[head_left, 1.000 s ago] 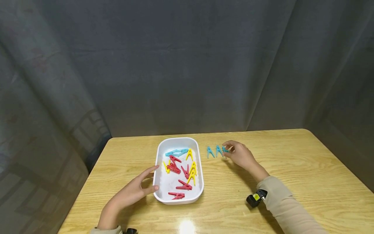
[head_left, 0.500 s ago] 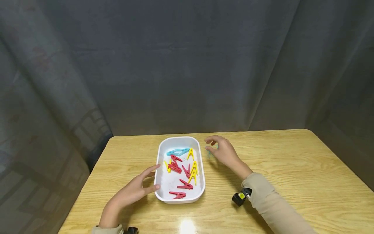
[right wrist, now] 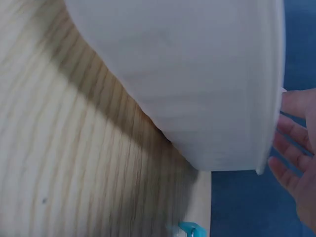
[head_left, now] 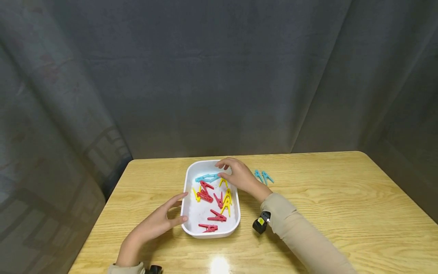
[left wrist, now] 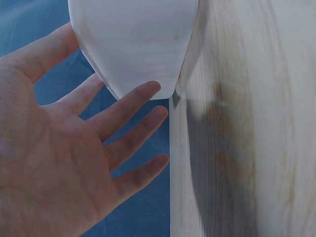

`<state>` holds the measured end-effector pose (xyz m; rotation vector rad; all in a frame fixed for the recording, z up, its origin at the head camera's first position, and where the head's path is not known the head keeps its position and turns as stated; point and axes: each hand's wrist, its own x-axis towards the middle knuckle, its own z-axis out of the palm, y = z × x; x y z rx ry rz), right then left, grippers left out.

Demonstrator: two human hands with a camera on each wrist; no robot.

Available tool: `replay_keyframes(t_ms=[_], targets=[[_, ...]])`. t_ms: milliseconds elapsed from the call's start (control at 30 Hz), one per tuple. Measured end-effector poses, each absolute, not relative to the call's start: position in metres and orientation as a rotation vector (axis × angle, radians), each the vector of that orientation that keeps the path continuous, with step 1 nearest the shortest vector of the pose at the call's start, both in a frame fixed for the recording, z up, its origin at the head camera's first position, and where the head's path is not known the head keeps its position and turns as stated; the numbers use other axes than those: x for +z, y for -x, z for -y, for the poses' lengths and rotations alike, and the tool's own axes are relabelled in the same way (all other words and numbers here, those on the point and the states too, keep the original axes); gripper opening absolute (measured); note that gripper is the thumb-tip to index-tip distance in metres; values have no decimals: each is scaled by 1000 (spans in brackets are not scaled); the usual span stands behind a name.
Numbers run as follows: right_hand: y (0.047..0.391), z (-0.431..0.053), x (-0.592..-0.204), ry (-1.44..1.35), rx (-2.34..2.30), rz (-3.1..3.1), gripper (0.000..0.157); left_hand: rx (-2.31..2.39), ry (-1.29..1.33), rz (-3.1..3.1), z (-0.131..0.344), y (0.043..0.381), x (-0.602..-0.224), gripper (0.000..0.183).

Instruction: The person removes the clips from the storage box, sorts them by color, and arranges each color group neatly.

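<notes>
A white tray [head_left: 192, 228] holds red clothespins [head_left: 216, 216], yellow clothespins [head_left: 226, 206] and light blue clothespins [head_left: 206, 177]. My left hand [head_left: 155, 222] rests against the tray's left side, fingers spread; the left wrist view shows its open palm [left wrist: 59, 143] beside the tray wall. Over the tray's far right corner hovers my right hand [head_left: 239, 176], thumb and fingers apart near the blue clothespins, with nothing seen between them. It partly covers one yellow clothespin. Two blue clothespins [head_left: 267, 177] lie on the table right of the tray; the hand may hide another.
The wooden table [head_left: 335, 198] has a dark grey curtain [head_left: 212, 95] behind it and at its sides. In the right wrist view, a blue clothespin [right wrist: 192, 229] shows at the bottom near the table's edge.
My right hand has left the blue clothespin at the right end of the row and moved left over the tray. That clothespin now lies more tilted. The left hand stays at the tray.
</notes>
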<state>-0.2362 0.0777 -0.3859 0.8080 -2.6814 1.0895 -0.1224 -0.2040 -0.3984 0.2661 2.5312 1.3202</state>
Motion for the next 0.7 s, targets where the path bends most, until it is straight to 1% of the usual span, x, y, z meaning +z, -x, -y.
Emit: replay_keyframes(t_ms=[367, 500, 700], targets=[[255, -52, -392, -925, 913, 2838, 29, 1326, -292, -2515, 207, 122, -397, 68], [257, -47, -396, -935, 870, 2894, 32, 1332, -294, -2516, 208, 122, -400, 67], [256, -45, -402, -933, 692, 2906, 30, 1341, -294, -2515, 207, 122, -401, 68]])
